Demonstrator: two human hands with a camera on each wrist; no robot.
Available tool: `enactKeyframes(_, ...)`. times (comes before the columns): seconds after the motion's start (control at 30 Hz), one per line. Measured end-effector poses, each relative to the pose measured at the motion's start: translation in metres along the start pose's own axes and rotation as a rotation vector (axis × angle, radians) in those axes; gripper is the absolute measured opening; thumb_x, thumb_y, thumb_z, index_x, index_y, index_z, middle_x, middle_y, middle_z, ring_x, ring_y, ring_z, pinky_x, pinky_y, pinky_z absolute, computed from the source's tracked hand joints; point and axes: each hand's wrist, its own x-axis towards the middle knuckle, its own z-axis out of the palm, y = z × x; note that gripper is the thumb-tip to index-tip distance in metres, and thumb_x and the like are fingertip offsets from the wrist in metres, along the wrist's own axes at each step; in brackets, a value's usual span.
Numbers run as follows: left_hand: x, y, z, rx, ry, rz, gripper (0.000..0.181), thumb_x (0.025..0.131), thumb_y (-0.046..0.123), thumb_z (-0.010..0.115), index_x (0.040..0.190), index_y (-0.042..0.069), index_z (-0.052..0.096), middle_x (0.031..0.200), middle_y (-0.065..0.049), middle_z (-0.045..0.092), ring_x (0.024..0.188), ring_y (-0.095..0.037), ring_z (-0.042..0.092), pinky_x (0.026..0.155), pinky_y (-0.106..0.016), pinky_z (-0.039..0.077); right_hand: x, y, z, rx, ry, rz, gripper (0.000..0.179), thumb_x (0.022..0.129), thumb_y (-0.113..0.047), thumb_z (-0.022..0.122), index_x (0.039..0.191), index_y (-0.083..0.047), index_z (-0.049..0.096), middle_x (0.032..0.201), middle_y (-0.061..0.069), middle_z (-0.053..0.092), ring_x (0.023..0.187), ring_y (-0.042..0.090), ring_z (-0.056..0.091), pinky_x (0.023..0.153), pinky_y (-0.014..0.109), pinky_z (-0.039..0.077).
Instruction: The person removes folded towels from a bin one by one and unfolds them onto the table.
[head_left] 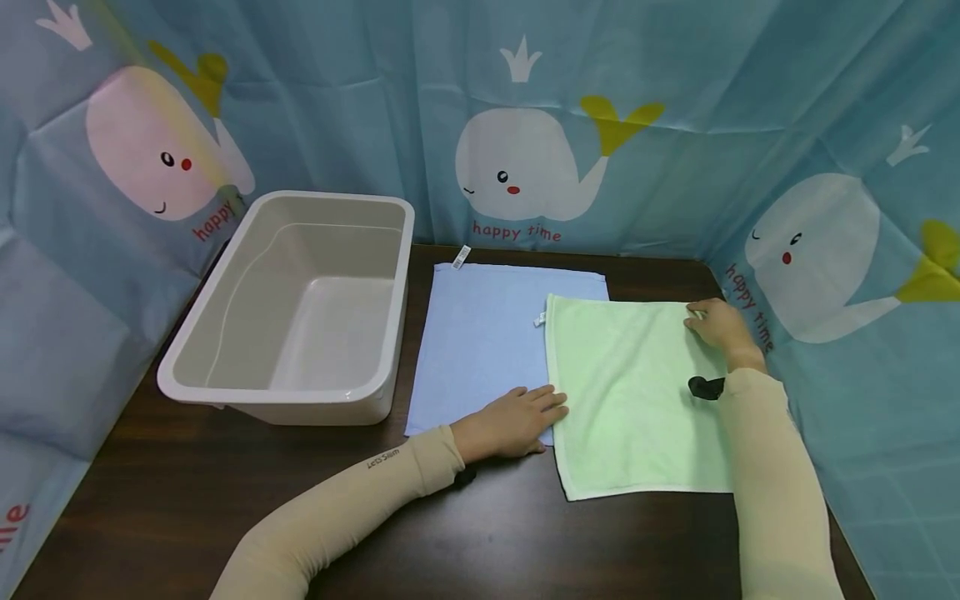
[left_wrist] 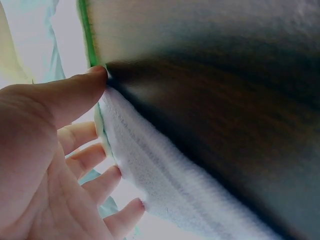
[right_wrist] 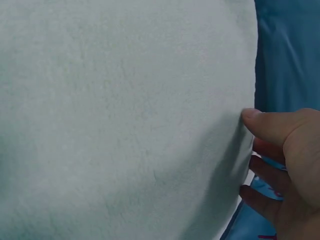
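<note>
A light green towel (head_left: pixel 637 400) lies spread flat, overlapping the right part of a light blue towel (head_left: pixel 487 333). My left hand (head_left: pixel 525 421) is palm down with its fingers extended, fingertips touching the green towel's left edge over the blue towel's lower right corner. In the left wrist view its thumb and fingers are spread apart along the towel edges. Up at the green towel's top right corner, my right hand (head_left: pixel 722 329) rests its bent, relaxed fingertips on the cloth. The right wrist view has that hand's thumb (right_wrist: pixel 272 125) and fingers along the towel's edge.
A deep off-white plastic basin (head_left: pixel 285 392) stands to the left on the dark wooden table (head_left: pixel 480 542). Blue curtains (head_left: pixel 360 108) printed with whales hang behind and along both sides, close to my right hand.
</note>
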Motion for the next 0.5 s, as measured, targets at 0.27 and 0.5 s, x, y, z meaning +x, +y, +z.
enactKeyframes(0.27,0.0013,0.0004,0.0026,0.009,0.001,-0.002,0.067,0.099,0.047,0.054,0.156,0.022,0.029,0.165,0.004,0.026,0.154,-0.016,0.023,0.118,-0.038,0.038,-0.0017,0.0034,0.0028,0.032,0.032,0.005,0.049,0.099,-0.021,0.057,0.142,0.003,0.049,0.145,0.034,0.041,0.136,0.055,0.033,0.113,0.066,0.025)
enactKeyframes(0.5,0.0014,0.0004,0.0032,0.006,-0.003,-0.005,0.067,0.099,0.047,0.054,0.156,0.023,0.029,0.165,0.005,0.026,0.154,-0.015,0.022,0.118,-0.037,0.037,-0.0047,0.0074,0.0049,0.087,0.053,0.003,0.051,0.099,-0.021,0.057,0.143,0.003,0.047,0.148,0.034,0.038,0.138,0.056,0.029,0.114,0.067,0.023)
